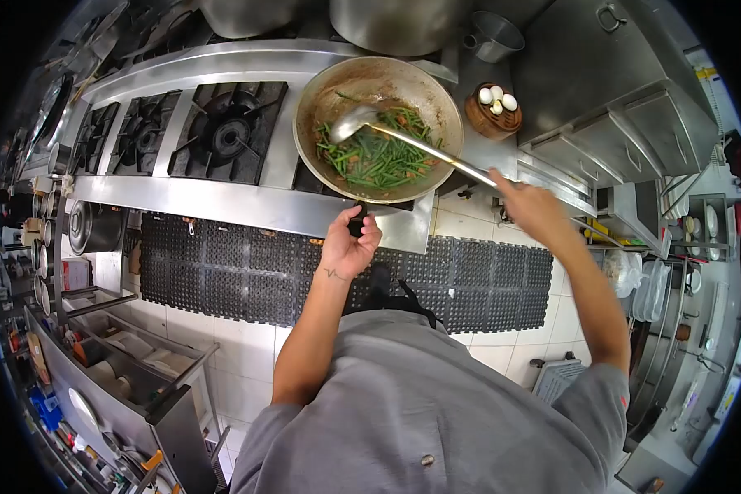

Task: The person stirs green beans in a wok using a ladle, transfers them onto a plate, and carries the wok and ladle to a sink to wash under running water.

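A wide, light-coloured wok (309,156) sits on the stove, with chopped green beans (383,160) and small brown bits in it. My left hand (351,243) is closed around the wok's short black handle (356,221), at the near side of the pan. In my right hand (535,210), out to the right, is the end of a long metal ladle (352,123). The ladle slants across the wok's right rim, and its bowl lies over the beans left of the pan's middle.
Left of the wok are several black burner grates (229,132). Large pots (395,25) stand behind it. To its right, a round brown container (492,123) holds several eggs, beside a metal cup (496,37). A black rubber mat (222,272) covers the floor.
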Tool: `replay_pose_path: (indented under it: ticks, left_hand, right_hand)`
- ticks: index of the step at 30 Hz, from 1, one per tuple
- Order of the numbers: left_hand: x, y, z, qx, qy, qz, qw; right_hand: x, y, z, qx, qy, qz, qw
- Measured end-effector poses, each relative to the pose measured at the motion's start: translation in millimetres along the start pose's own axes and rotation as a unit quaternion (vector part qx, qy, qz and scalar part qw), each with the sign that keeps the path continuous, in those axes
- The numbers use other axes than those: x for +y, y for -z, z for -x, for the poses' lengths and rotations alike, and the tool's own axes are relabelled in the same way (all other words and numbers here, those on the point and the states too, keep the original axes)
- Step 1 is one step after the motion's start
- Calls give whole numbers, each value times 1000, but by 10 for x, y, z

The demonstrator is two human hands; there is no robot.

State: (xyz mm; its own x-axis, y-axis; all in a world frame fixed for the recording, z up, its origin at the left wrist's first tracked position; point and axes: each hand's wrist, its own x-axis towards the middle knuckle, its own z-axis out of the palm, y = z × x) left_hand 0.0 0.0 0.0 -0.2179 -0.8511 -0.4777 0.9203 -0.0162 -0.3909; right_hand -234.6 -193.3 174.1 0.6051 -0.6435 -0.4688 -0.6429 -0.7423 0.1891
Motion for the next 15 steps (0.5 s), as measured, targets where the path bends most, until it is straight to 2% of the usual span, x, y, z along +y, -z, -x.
replay_pose_path:
  ticks: [1, 5, 7, 8, 9, 10, 12, 15]
  left_hand:
    - [-50, -34, -8, 11, -14, 4, 1000]
    - [-108, -69, 86, 28, -38, 15, 999]
    - [-69, -58, 73, 10, -36, -3, 999]
    - [-78, -73, 71, 21, -36, 1, 999]
    - [-88, -79, 72, 31, -35, 6, 999]
    - [-88, -81, 68, 30, -35, 6, 999]
    - [-82, -82, 79, 31, -26, 9, 999]
    - [-54, -39, 47, 9, -41, -22, 999]
  right_hand:
    - [111, 55, 143, 45, 8, 40, 998]
    - [222, 300, 595, 68, -16, 17, 997]
    - [350, 143, 529, 130, 20, -120, 984]
    - [493, -79, 318, 204, 93, -170, 960]
    - [346, 96, 204, 109, 15, -261, 959]
    - [156, 280, 77, 14, -63, -347, 936]
    - [121, 252, -283, -48, -74, -447, 890]
    - [31, 165, -681, -90, -38, -483, 870]
